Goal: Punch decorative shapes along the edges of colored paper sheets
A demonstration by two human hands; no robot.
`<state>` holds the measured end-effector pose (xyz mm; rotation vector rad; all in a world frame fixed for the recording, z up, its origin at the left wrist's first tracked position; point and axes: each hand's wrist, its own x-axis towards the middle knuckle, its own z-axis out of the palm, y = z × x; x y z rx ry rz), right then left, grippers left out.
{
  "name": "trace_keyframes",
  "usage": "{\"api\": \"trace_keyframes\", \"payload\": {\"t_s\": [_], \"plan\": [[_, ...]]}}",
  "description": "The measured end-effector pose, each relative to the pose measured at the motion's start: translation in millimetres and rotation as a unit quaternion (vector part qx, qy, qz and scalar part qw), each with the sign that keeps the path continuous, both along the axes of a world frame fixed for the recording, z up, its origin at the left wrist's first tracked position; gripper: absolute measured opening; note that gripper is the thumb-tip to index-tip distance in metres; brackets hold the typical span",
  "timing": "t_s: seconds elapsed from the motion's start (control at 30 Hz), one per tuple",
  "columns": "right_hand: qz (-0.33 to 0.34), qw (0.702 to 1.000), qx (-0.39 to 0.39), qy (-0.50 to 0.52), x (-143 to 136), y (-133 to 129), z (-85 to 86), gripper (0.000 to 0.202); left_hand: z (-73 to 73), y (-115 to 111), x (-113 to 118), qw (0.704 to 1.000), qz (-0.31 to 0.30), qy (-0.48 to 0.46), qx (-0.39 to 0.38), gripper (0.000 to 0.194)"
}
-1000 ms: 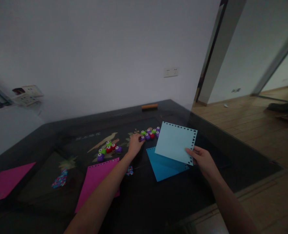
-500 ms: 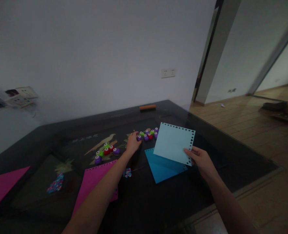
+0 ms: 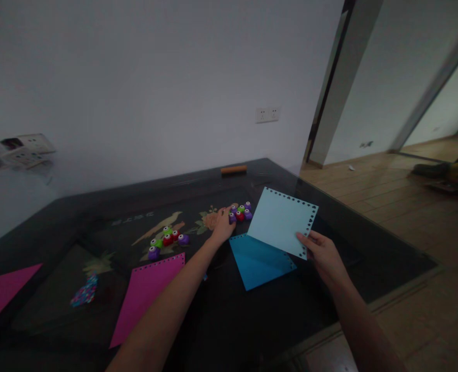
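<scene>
My right hand (image 3: 317, 249) pinches the lower right edge of a light blue paper sheet (image 3: 281, 219), its top and right edges punched with small shapes. The sheet is tilted above a darker blue sheet (image 3: 262, 266) on the table, covering part of it. My left hand (image 3: 224, 225) reaches to the left end of a cluster of small purple, green and red craft punches (image 3: 240, 215) with big white eyes. Its fingers are curled there, and what lies under them is hidden. A second punch group (image 3: 167, 239) stands further left, behind a pink sheet (image 3: 151, 289) with punched edges.
Paper confetti (image 3: 85, 292) lies in a pile on the left of the dark table (image 3: 221, 341). Another pink sheet (image 3: 6, 294) is at the far left. An orange-brown stick (image 3: 233, 169) lies near the wall, below a socket (image 3: 268, 114).
My left hand has moved right and a little forward, now covering the cluster's left end. The light blue sheet in my right hand has shifted slightly right and up.
</scene>
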<state>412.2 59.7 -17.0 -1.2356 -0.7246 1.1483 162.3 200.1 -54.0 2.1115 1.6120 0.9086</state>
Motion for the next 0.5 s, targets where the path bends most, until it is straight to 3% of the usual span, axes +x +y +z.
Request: {"api": "trace_keyframes", "payload": {"t_s": [0.17,0.33,0.43,0.5], "plan": [[0.002,1.000,-0.003,0.017,-1,0,0.7,0.041,2.8,-4,-1,0.999,0.008,-0.038,0.000,0.061],[0.023,1.000,-0.005,-0.016,-1,0,-1.7,0.041,22.3,-21,-13,0.994,0.016,-0.109,0.010,0.050],[0.047,0.998,-0.010,-0.050,-3,0,-2.7,0.041,34.0,-46,-19,0.986,-0.033,-0.160,-0.031,0.030],[0.072,0.995,-0.015,-0.065,-6,0,-3.6,0.042,38.4,-67,-22,0.975,-0.080,-0.192,-0.084,0.030]]}}
